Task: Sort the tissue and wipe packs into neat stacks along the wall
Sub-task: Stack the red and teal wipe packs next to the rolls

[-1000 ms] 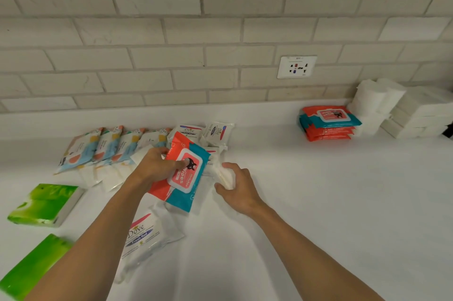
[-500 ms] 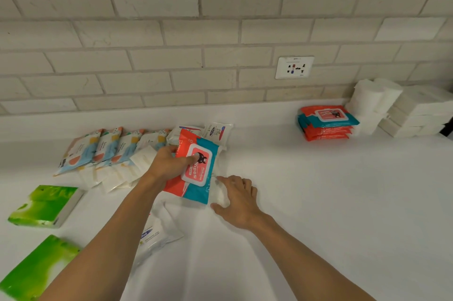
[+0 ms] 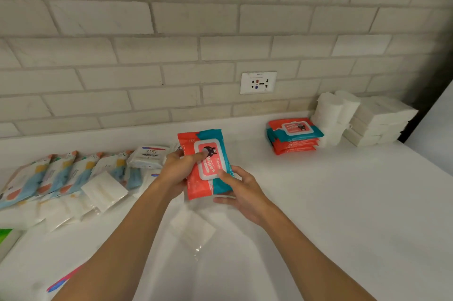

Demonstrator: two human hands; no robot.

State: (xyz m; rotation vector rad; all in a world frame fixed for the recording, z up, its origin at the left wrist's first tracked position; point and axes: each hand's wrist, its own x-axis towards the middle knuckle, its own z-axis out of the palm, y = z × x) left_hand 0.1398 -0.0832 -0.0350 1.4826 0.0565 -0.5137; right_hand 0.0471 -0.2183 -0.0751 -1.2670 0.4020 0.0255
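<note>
Two hands on one pack, all from the head view. The left hand (image 3: 176, 173) grips the orange-and-teal plastic wipes pack with the white flip lid (image 3: 208, 166) from its left side, thumb pressed on the lid and fingers curled behind. The right hand (image 3: 242, 193) holds the lower right corner, thumb on the front and fingers tucked under the bottom edge. The pack is up off the white countertop (image 3: 318, 202), roughly upright and tilted a bit, right between both hands.

My guess is it's headed for the stack of matching orange-and-teal wipes packs (image 3: 293, 134), which sits well off to the right against the pale brick wall (image 3: 171, 55), just beside the white paper rolls (image 3: 331, 114). To do it well, I'd let the right hand take it alone and turn it flat with the lid up. Then line its edges up with the pack underneath so the pile doesn't lean. These soft packs slide, so set it down, don't drop it. Also mind the clear-wrapped white tissue pack (image 3: 191, 227) lying just below the hands.
</note>
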